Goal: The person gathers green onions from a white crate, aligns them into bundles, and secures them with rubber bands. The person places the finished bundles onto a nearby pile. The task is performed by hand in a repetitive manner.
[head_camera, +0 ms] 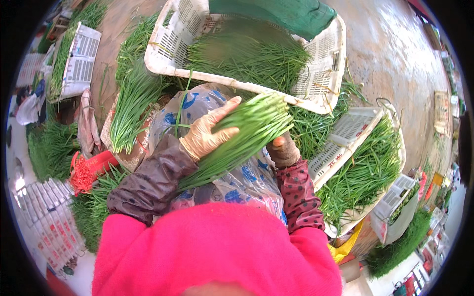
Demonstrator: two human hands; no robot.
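A thick bundle of garlic chives (246, 125) lies slantwise over my lap, its pale cut ends at the upper right. My left hand (209, 131), in a tan rubber glove, grips the bundle from the left with thumb and fingers apart. At the cut ends is my right hand (284, 151) in a brown glove with a bare thumb tip; its fingers are hidden under the stalks, which it supports from below. Clear plastic with blue prints (237, 185) covers my lap. Another bunch of chives (135, 111) rests on a pale textured surface to the left.
A white plastic crate (237, 82) holding chives and a green cloth (281, 18) stands ahead. Right of me is another crate (342, 144) with loose chives (366, 177). On the left are red ties (80, 174) in a red container (102, 164) and more chives (52, 148).
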